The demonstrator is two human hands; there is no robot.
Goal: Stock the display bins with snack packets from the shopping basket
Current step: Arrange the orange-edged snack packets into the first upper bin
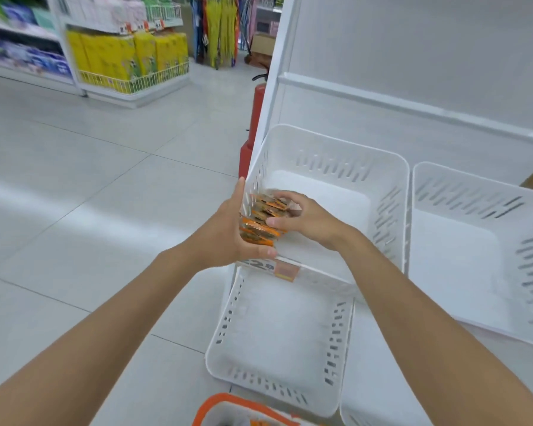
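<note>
Both hands (225, 232) (308, 218) clasp glossy orange packets (263, 222).

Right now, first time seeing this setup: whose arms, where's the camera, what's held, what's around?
No machine here: these are a person's bare arms, filmed by one wide-angle camera worn on the head, looking forward and down. The left hand and right hand together grip a stack of orange snack packets at the near-left corner of a white display bin on a shop shelf. A second bin sits to its right, a third bin below. The orange shopping basket shows at the bottom edge.
</note>
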